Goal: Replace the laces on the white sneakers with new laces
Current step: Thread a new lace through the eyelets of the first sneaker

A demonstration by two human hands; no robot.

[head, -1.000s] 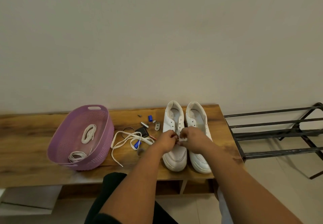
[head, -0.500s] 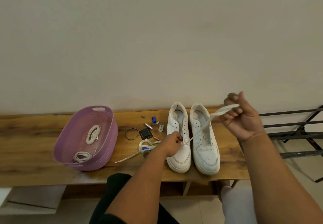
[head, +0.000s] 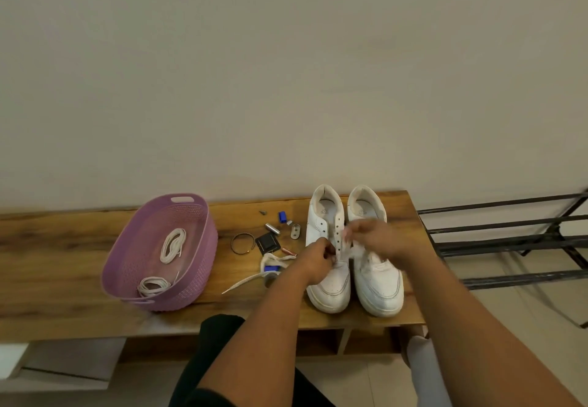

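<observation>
1. On the wooden bench point(head: 63, 257), head view: stood side by side, touching, toes toward the camera, the two white sneakers — left sneaker point(head: 327, 282) and right sneaker point(head: 378, 289); heels near the wall.
2. Over the eyelet rows of the left sneaker: hovered the left hand point(head: 316, 260), fingers curled tight and pinching a white lace point(head: 345, 252) at the shoe's inner edge; trailed the other way from the same hand, a loose stretch of lace point(head: 245, 281) across the wood toward the basket.
3. Above the gap between both shoes: hung the right hand point(head: 375, 236), blurred; fingertips drawn together on the upper end of the same white lace; could not tell the exact grip beyond that pinch.
4. Left of the shoes, well apart: sat a purple basket point(head: 191, 282) holding two coiled white laces, one point(head: 173, 244) nearer the wall, one point(head: 154, 284) nearer the camera.
5. Between basket and sneakers: lay scattered small items — a dark ring point(head: 242, 243), a black square piece point(head: 268, 243), a silver cylinder point(head: 272, 228), a blue clip point(head: 282, 216), a metal oval tag point(head: 295, 231), another blue piece point(head: 272, 268) beside the loose lace.
6. Right of the bench: stood a black metal rack point(head: 509, 241).
</observation>
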